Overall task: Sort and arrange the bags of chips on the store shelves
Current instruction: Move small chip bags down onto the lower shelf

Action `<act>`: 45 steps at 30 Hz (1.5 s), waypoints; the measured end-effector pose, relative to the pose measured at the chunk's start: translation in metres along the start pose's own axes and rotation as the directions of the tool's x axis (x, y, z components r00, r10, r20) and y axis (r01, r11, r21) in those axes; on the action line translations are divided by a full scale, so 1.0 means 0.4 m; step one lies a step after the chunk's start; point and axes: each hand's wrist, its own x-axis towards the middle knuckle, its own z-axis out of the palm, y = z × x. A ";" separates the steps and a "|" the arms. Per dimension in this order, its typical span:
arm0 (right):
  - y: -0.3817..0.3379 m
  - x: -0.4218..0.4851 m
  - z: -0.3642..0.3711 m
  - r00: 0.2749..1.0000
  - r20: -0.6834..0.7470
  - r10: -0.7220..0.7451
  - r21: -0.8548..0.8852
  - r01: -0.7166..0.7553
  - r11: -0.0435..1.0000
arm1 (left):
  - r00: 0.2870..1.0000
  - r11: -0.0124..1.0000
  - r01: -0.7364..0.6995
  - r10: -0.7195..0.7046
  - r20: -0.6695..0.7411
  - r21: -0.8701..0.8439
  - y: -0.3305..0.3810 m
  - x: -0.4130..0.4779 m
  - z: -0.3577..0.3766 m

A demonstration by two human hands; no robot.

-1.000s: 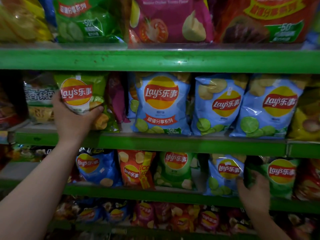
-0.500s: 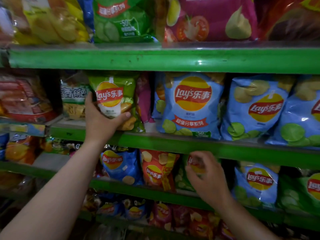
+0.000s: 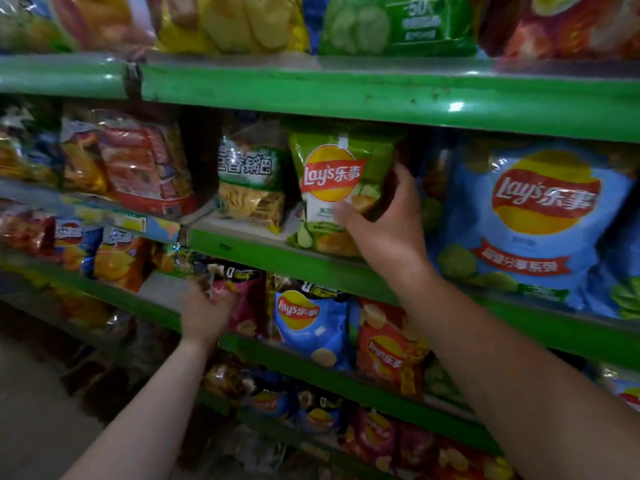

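Centrally, on the middle green metal shelf [image 3: 277,259], a light-green Lay's chip bag [image 3: 332,168] stands upright between a green-and-yellow snack bag with white characters [image 3: 249,181] and a large light-blue Lay's bag [image 3: 540,216]. The right hand [image 3: 388,226] grips the light-green bag's right side, thumb pressed on the front and fingers wrapped behind. On the shelf below, lower left of centre, the left hand [image 3: 204,310] curls its fingers round the upper corner of a magenta chip bag [image 3: 247,303], though blur hides the exact hold. Just right of it stand a blue Lay's bag [image 3: 311,327] and an orange-red Lay's bag [image 3: 388,351].
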 end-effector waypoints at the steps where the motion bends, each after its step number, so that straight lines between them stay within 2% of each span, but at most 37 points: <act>1: 0.003 0.012 0.012 0.999 -0.009 0.034 0.019 -0.034 0.999 | 0.999 1.000 0.009 -0.008 0.053 -0.014 -0.019 0.015 0.008; 4: 0.015 0.029 0.032 0.998 -0.059 0.025 0.040 -0.023 0.999 | 0.988 0.997 0.058 -0.049 0.147 -0.052 -0.048 0.059 0.032; 9: 0.034 0.052 0.027 0.996 -0.084 -0.014 0.089 0.021 0.996 | 0.985 0.997 0.052 -0.060 0.161 0.049 -0.080 0.116 0.070; 14: 0.022 0.049 -0.019 0.965 -0.261 0.026 0.265 0.046 0.963 | 0.997 0.992 -0.002 -0.008 0.073 0.128 -0.091 0.122 0.079; 16: 0.013 0.032 -0.042 0.956 -0.289 0.056 0.340 0.048 0.939 | 0.999 0.991 -0.016 0.011 0.036 0.130 -0.089 0.118 0.075; 19: 0.017 -0.026 -0.074 0.973 -0.215 0.083 0.420 0.016 0.908 | 1.000 0.994 -0.026 0.027 -0.010 0.105 -0.092 0.109 0.058; 23: 0.076 -0.141 -0.092 0.977 -0.162 0.137 0.351 -0.072 0.934 | 0.999 0.999 -0.034 0.034 -0.025 0.018 -0.111 0.082 0.022; 26: 0.122 -0.221 -0.084 0.980 -0.165 0.110 0.243 -0.068 0.968 | 0.999 0.998 -0.050 0.049 -0.009 -0.033 -0.129 0.065 -0.009; 29: 0.152 -0.270 -0.072 0.988 -0.106 0.109 0.175 -0.090 0.981 | 0.996 0.996 -0.089 0.088 -0.033 -0.014 -0.138 0.046 -0.036; 31: 0.164 -0.288 -0.069 0.990 -0.072 0.121 0.144 -0.110 0.984 | 0.990 0.992 -0.108 0.113 -0.081 0.060 -0.141 0.030 -0.052; 36: 0.202 -0.325 -0.073 0.994 -0.039 0.101 0.085 -0.097 0.992 | 0.984 0.987 0.114 -0.096 -0.151 0.111 -0.144 -0.020 -0.097; 45: 0.275 -0.410 -0.100 0.977 0.145 0.156 0.050 -0.165 0.985 | 0.986 0.992 0.111 -0.103 -0.129 0.056 -0.147 -0.126 -0.123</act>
